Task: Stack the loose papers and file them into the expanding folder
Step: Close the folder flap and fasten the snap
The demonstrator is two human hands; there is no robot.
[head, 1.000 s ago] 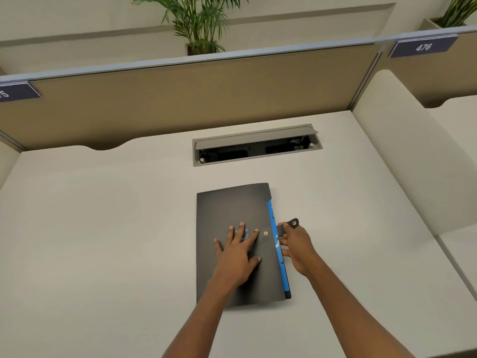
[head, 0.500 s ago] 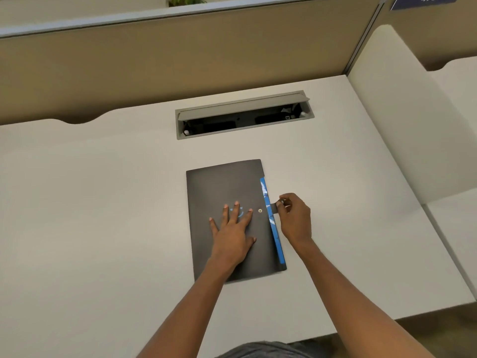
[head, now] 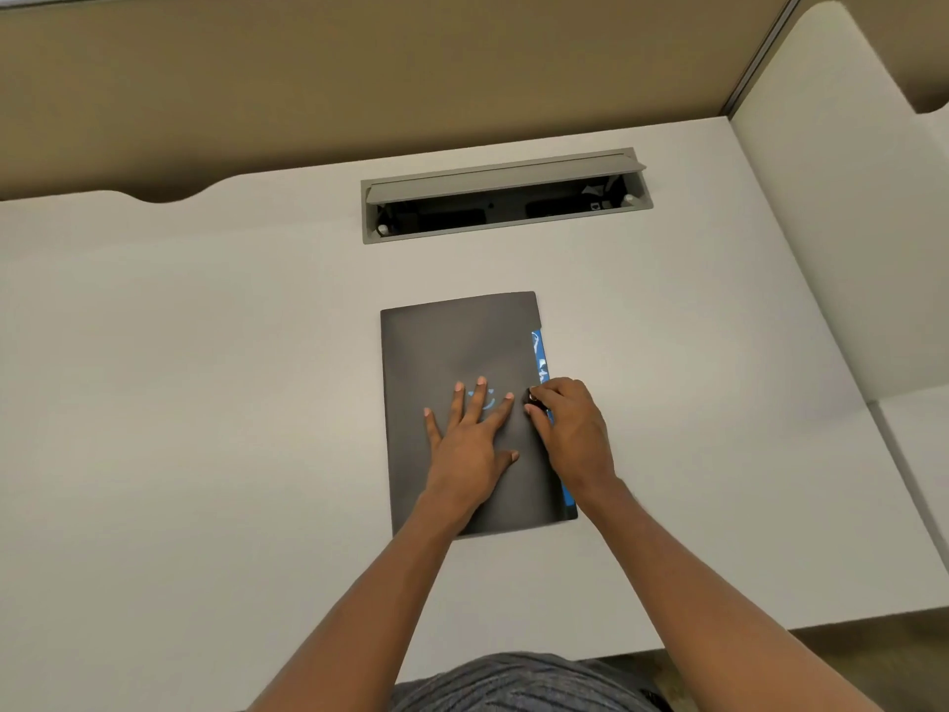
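Black expanding folder (head: 452, 352) lies flat and closed on the white tabletop (head: 205, 403), directly under both hands. Left hand (head: 470, 436) open, palm down, fingers spread, pressing on the folder cover over a faint blue logo. Right hand (head: 570, 429) just right of the left, fingers curled, pinching a small dark snap tab (head: 532, 398) at the folder's right edge. Blue strip (head: 537, 352) shows along that edge, beyond the right hand's fingertips and again below its wrist. Grey cable tray (head: 506, 195) with its lid propped open sits well beyond both hands. Tan partition (head: 359, 69) behind it. Loose papers not visible.
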